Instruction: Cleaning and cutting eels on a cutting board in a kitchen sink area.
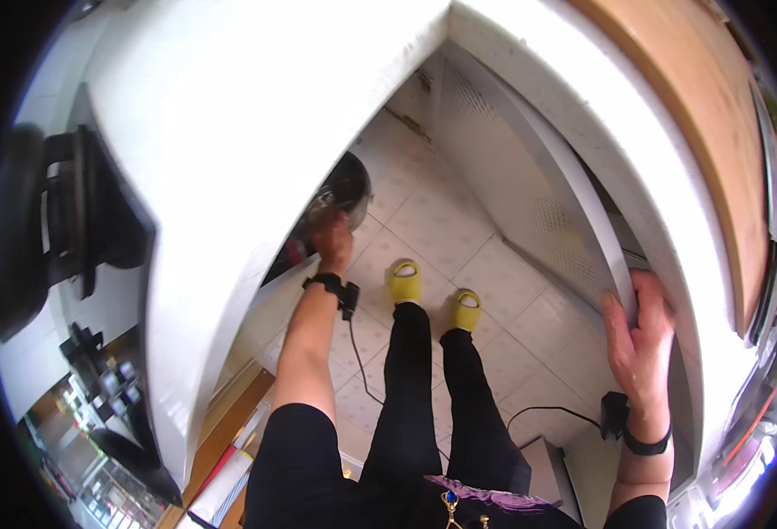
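Observation:
My left hand [332, 238] reaches under the edge of the white countertop and is slightly blurred. Its curled fingers are at a dark, shiny round pan [355, 182], partly hidden by the counter and sticking out over the floor. My right hand [646, 330] grips the free edge of a pale cabinet door [527, 165] with a textured panel, thumb on one face and fingers on the other. That door stands swung out from under the counter. Each wrist wears a black band with a small box and a cable.
The white countertop [243, 99] bends around the space, with a wooden board [699, 125] on its right part. A drawer [229, 449] with packets sits at lower left. Black kitchen equipment [110, 198] is at far left. My yellow slippers [406, 283] stand on floor tiles [434, 218].

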